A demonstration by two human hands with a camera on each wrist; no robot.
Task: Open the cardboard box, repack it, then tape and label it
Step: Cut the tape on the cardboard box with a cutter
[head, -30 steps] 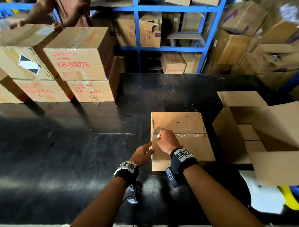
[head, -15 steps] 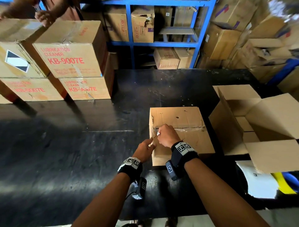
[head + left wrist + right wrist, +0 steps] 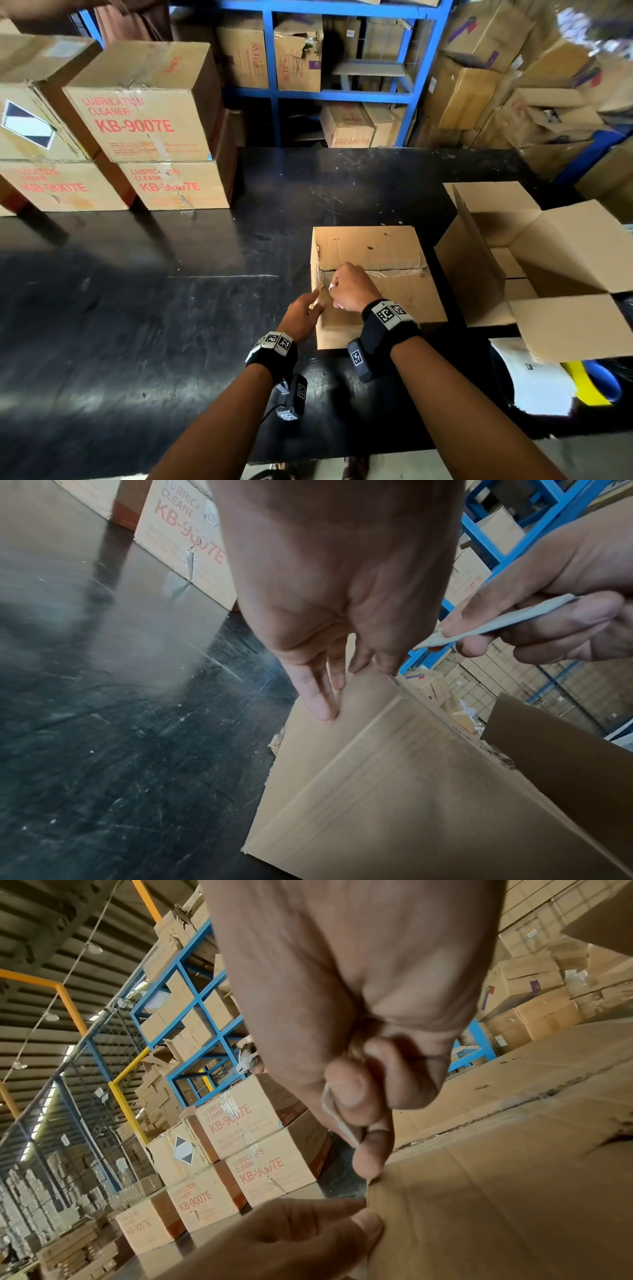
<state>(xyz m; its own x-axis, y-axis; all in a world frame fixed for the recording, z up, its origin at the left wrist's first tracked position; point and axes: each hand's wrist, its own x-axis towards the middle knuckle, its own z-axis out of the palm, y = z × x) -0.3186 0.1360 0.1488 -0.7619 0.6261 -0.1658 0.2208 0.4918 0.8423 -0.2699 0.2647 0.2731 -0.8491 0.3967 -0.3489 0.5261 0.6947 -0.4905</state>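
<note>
Fingers [image 3: 534, 631] of the right hand [image 3: 351, 287] are curled round a thin pale cutter [image 3: 496, 620], pinching it between thumb and forefinger with its tip pointing down at the left end of the taped seam [image 3: 394, 272] on the closed cardboard box [image 3: 376, 308]. Whether the tip touches the tape cannot be told. The left hand [image 3: 303, 313] lies with straight fingers pressed flat against the left side wall of the same box, just under its top edge, holding nothing. That box sits on the black table [image 3: 137, 342] near the front edge, flaps shut, so its contents are hidden; clear tape runs across the middle of its top, and the far flap shows a few small holes. Just to the right, near but apart from it, stands an open box [image 3: 534, 260] with its flaps folded outward; only its bare cardboard floor shows inside. Below that box's near flap lie a white sheet [image 3: 534, 383] and part of something yellow and blue [image 3: 596, 380], cut off by the flap. At the far left of the table are stacked boxes [image 3: 144, 126] printed in red "LUBRICATION CLEANER KB-9007E", two layers high, well apart from the hands. Behind the table a blue shelf rack [image 3: 274, 92] holds more cartons, and loose cartons [image 3: 548, 102] are piled to the right. A person in brown clothing [image 3: 133, 24] stands behind the stacked boxes.
</note>
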